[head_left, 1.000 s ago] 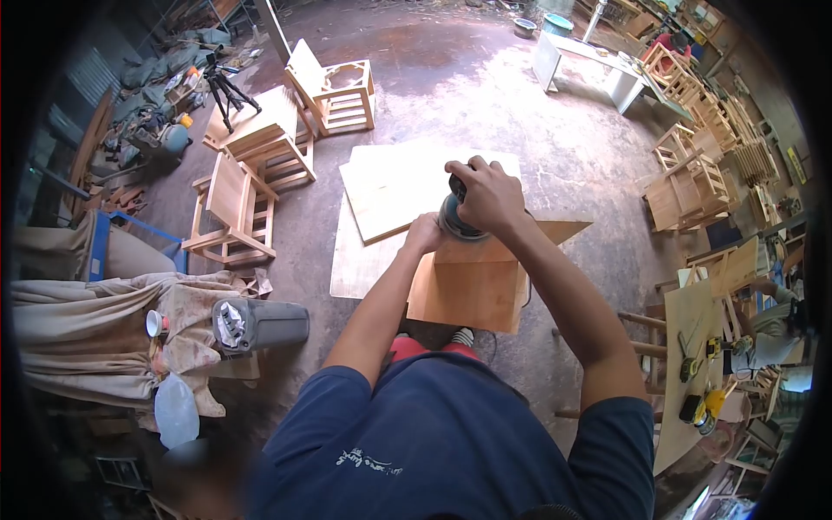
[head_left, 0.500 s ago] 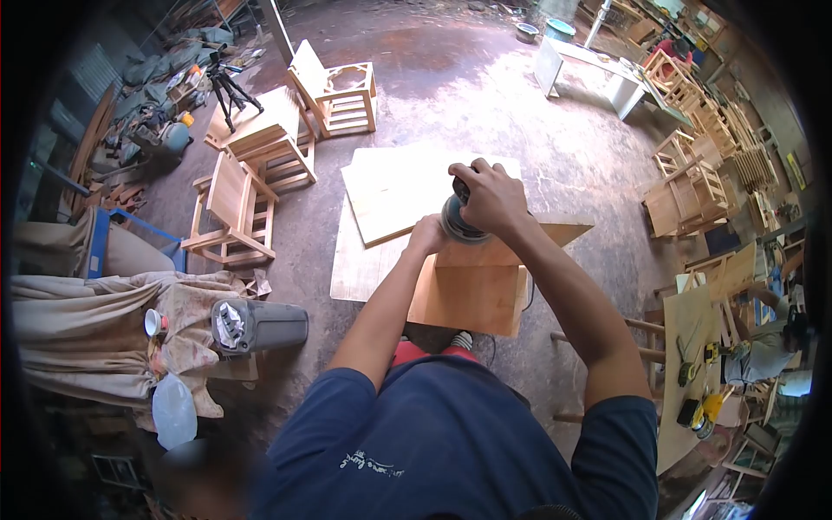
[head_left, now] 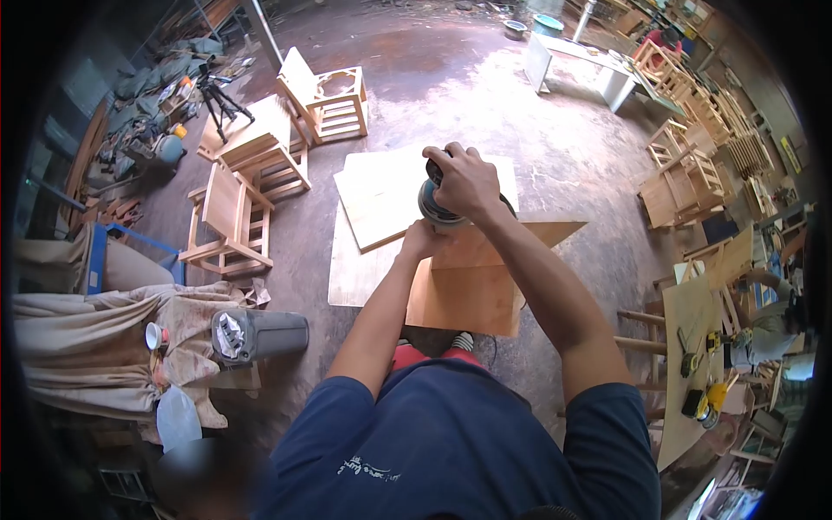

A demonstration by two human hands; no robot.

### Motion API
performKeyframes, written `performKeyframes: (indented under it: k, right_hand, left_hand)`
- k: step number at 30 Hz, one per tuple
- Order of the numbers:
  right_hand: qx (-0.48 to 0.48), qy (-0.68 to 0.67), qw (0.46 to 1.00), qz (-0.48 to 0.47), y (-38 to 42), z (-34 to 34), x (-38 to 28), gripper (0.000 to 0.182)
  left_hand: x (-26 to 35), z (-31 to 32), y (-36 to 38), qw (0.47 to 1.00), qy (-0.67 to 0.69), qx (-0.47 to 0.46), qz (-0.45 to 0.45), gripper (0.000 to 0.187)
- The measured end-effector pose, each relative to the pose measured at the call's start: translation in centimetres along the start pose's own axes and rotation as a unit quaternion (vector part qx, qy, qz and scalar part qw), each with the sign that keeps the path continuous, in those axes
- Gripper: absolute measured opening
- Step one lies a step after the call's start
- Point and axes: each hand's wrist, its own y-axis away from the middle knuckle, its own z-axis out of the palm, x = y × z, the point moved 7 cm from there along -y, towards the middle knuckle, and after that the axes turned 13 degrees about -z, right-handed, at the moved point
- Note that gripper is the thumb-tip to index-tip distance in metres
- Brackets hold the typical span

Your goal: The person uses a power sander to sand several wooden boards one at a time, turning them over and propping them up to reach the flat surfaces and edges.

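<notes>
A round, dark and teal power sander [head_left: 431,201] rests at the upper edge of a wooden piece made of joined boards [head_left: 464,299]. My right hand [head_left: 468,179] is wrapped round the top of the sander. Just below the tool, my left hand [head_left: 423,240] is closed on the near left edge of the wooden piece; its fingertips are partly hidden. Beneath and behind lies a pale board [head_left: 351,276] with a smaller panel [head_left: 374,208] on it. The sander's underside cannot be seen.
Wooden chairs [head_left: 232,217] and a tripod [head_left: 221,108] stand at the left, with a grey bin [head_left: 273,335] nearer me. On the right, a worktable [head_left: 685,329] holds yellow tools [head_left: 712,397], beside another person [head_left: 771,334]. A white table [head_left: 581,59] stands further back.
My right hand and the sander have moved left and slightly away from me across the wooden piece. My left hand has shifted slightly left. The view has tilted a little.
</notes>
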Motion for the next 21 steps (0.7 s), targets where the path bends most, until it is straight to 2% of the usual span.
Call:
performKeyframes:
  k: [3,7,21]
  right_hand:
    - [0.014,0.012,1.0,0.013,1.2,-0.7,1.0,0.059]
    - [0.017,0.029,0.998,0.046,3.2,-1.8,3.9,0.058]
    - [0.033,0.07,0.99,0.116,8.2,-4.5,14.2,0.052]
  left_hand:
    - [0.1,-0.2,0.4,1.0,0.004,0.01,-0.026,0.054]
    - [1.0,0.1,0.3,1.0,0.007,0.001,0.011,0.046]
    - [1.2,0.8,1.0,1.0,0.017,-0.023,0.0,0.043]
